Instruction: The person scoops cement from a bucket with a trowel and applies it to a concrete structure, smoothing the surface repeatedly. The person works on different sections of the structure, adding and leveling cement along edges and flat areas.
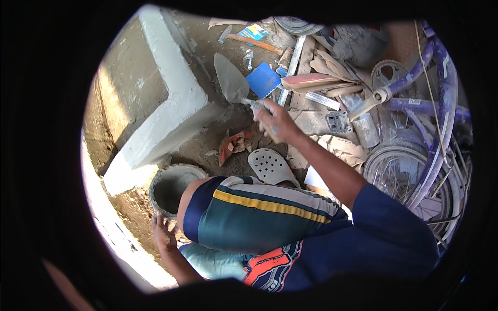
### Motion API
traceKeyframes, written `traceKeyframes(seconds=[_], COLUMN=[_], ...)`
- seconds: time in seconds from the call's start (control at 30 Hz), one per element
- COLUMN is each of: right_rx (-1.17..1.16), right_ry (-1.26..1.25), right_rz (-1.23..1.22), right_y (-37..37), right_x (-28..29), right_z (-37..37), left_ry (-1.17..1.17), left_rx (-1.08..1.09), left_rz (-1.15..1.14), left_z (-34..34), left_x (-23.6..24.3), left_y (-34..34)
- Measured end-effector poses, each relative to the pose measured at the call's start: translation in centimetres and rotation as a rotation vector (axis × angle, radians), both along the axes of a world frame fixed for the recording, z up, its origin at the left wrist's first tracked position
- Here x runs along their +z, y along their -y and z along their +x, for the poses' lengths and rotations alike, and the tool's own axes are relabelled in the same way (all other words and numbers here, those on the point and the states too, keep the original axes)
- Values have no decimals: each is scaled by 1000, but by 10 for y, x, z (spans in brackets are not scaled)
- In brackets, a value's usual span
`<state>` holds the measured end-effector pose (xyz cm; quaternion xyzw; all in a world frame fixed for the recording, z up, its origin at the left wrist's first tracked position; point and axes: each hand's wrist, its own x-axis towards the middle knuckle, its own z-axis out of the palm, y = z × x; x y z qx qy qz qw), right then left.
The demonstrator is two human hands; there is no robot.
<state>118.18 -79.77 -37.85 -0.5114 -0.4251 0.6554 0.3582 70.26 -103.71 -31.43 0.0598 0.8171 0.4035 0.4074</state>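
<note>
My right hand (276, 122) is closed around the handle of a pointed masonry trowel (231, 80). Its grey blade points away from me, in front of the low cement-coated ledge (179, 111). By my left knee stands a round bucket (179, 173) with grey, mortar-smeared walls; my knee hides part of its opening. At its near side is my left hand (164, 233), fingers apart and close against the bucket; whether they press on it I cannot tell. Grey smears mark both hands.
A perforated clog (270, 165) is on my foot. Ahead lie a blue square piece (263, 80), a wooden-handled hammer (254, 43) and torn red paper (233, 146). Cardboard (327, 72), a purple bicycle frame (446, 83) and a wheel (410, 173) crowd the right side.
</note>
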Motion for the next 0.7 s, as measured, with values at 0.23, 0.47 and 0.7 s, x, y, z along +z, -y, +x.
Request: traceKeyframes(seconds=[0.23, 0.47, 0.7], right_rx=[241, 188, 190], right_ry=[-206, -178, -228], right_rz=[-265, -366, -425], right_y=[-8, -35, 11], right_x=[-31, -106, -77], right_z=[0, -34, -5], left_ry=[49, 75, 10], left_rx=[-59, -36, -50], left_rz=[-69, -55, -92], left_z=[-29, -32, -35], left_x=[-4, -4, -7], left_y=[-3, -8, -2])
